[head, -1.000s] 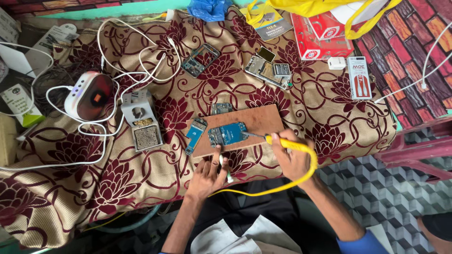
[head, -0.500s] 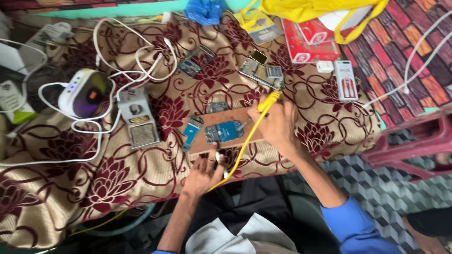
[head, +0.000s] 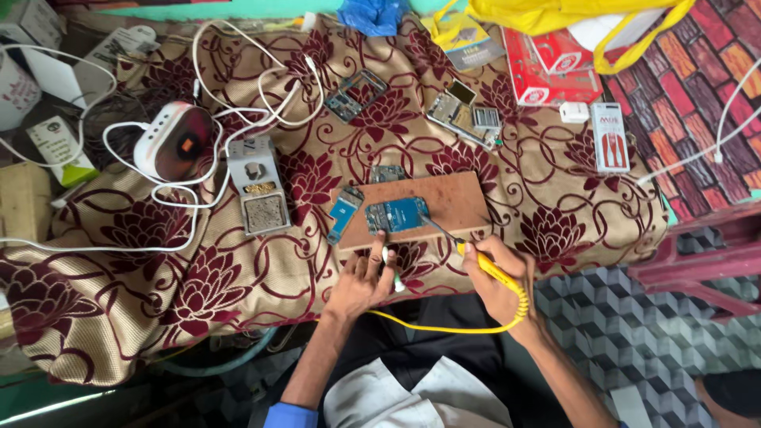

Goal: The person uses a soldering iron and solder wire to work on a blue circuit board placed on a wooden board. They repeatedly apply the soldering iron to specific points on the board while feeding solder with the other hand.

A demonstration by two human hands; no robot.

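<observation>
**Soldering iron tip at a blue circuit board on a wooden block**

A worktop draped in beige cloth with dark red flowers fills most of the view. White cables loop across its left half around a white rounded device, and a grey metal stand sits just right of it. Near the front edge lies a flat brown wooden board.

On that board rests a small blue circuit board, rectangular, its face dotted with tiny components. A second, narrower blue board lies tilted at the wood's left edge.

The right hand is closed around a yellow-handled soldering iron, whose thin metal tip reaches the blue board's right edge; a yellow cord curls below the wrist. The left hand lies at the wood's front edge, fingers loosely curled around a small white item I cannot identify.
</observation>
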